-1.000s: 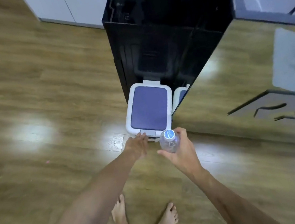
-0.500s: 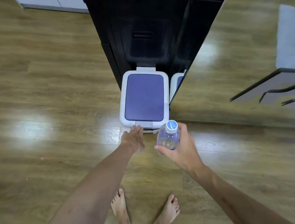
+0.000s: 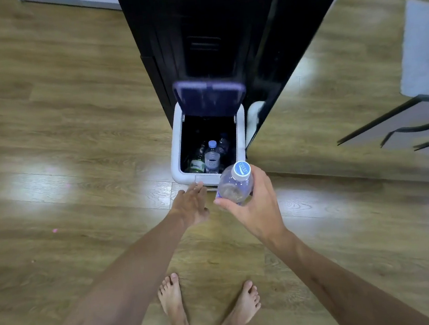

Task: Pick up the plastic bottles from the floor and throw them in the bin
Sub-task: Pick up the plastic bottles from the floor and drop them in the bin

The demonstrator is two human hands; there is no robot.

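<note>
Wooden floor (image 3: 40,116) fills the frame from the left edge, and at centre I see my left hand (image 3: 190,205) released, fingers straight, reaching toward the front rim of the white bin (image 3: 174,151), whose purple lid (image 3: 209,96) stands raised over bottles inside (image 3: 211,157). Just right of it, my right hand (image 3: 256,205) is grasping a plastic bottle (image 3: 235,184) by its body, cap up, near the bin's front right corner.

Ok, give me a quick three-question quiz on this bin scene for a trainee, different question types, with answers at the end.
1. True or false: the bin has its lid shut.
2. Which hand grips the bottle? A) left B) right C) both
3. Fill in: the bin already holds several ____.

Key:
1. False, the lid stands raised.
2. B, the right hand; the left hand has straight fingers near the bin's front edge.
3. Bottles.
</note>
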